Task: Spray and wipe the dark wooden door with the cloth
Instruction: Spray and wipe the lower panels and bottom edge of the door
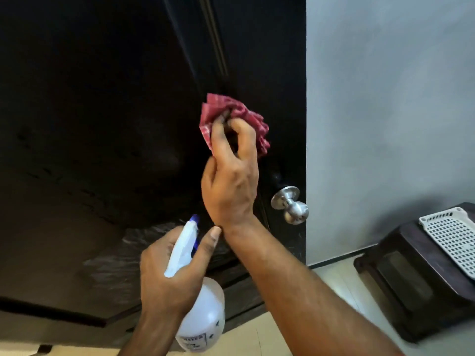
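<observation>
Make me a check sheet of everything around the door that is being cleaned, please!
Surface: dark door, shiny patch low down.
Job's things: red checked cloth bunched against the door above the doorknob; white spray bottle, nozzle towards the door.
Clutter: white basket on a dark stool, at right.
Hands: left hand grips the spray bottle; right hand pinches the cloth.
Cables: nothing seen.
Surroundings: grey wall, pale floor.
</observation>
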